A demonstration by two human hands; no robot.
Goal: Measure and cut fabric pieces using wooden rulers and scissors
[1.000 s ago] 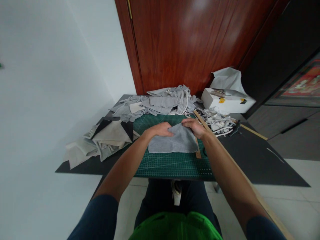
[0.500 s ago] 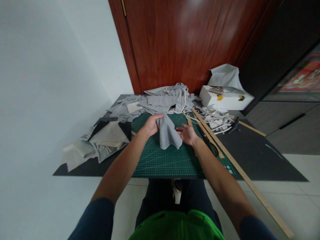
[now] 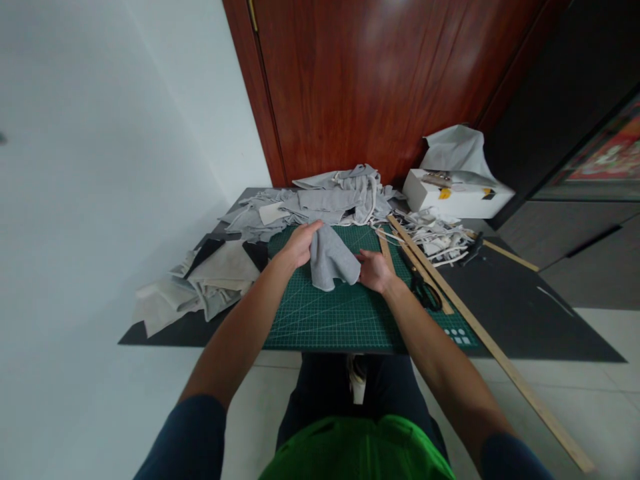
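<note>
A piece of grey fabric [image 3: 333, 259] hangs between my hands over the green cutting mat [image 3: 330, 323]. My left hand [image 3: 301, 244] pinches its upper left corner. At its right edge, my right hand [image 3: 375, 270] has its fingers closed on the cloth, the fingertips partly hidden behind it. The lower edge of the fabric hangs in a wavy fold. Black-handled scissors [image 3: 426, 293] lie just right of my right hand, beside several wooden strips, the longest strip [image 3: 467, 323] running past the table's front edge.
Grey fabric pieces [image 3: 325, 200] are heaped at the back of the dark table [image 3: 530, 307]. Folded pale cloth [image 3: 220, 277] lies on the left. Thin fabric scraps [image 3: 433, 237] pile up at the right, in front of a white box [image 3: 450, 197]. A wooden door [image 3: 360, 87] stands behind.
My right hand has closed on the right edge of the grey fabric, where its fingers were apart before. The fabric has been lifted slightly and spread. The view has shifted a little.
</note>
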